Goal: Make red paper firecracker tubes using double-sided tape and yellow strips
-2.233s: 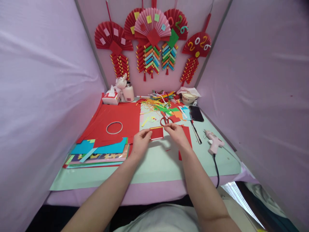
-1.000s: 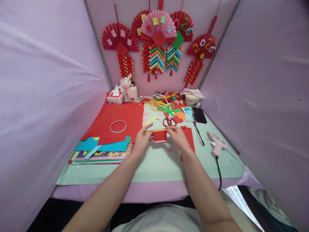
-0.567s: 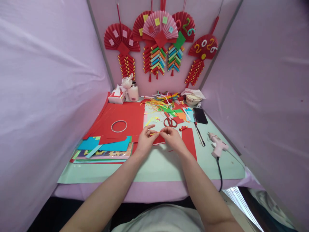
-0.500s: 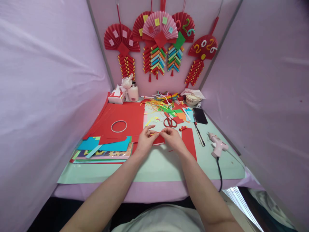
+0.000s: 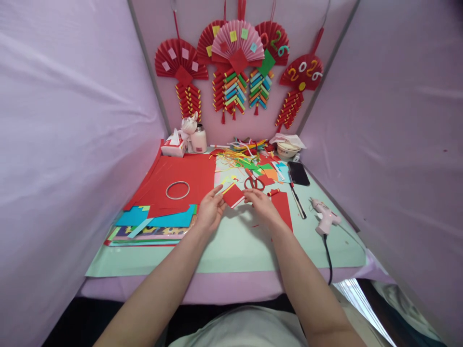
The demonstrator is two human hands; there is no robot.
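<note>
A small red paper rectangle point(image 5: 233, 195) with a yellow strip along its top edge is held tilted above the pale green mat point(image 5: 235, 246). My left hand point(image 5: 211, 208) pinches its left edge between thumb and fingers. My right hand point(image 5: 259, 201) grips its right corner with closed fingers. Red-handled scissors point(image 5: 254, 182) lie just beyond my right hand. A red paper strip point(image 5: 283, 208) lies on the mat under my right wrist.
Red paper sheets point(image 5: 177, 176) carry a metal ring point(image 5: 177, 190); blue sheets point(image 5: 159, 218) lie nearer. Coloured scraps point(image 5: 249, 161), a phone point(image 5: 298, 173), a bowl point(image 5: 288, 147), a pink glue gun point(image 5: 325, 218) and a tissue box point(image 5: 173, 144) surround them. Paper fans point(image 5: 237, 53) hang behind.
The red piece was lowered and pressed near the mat between both hands, then lifted again and tilted, its yellow edge now slanting up to the right.
</note>
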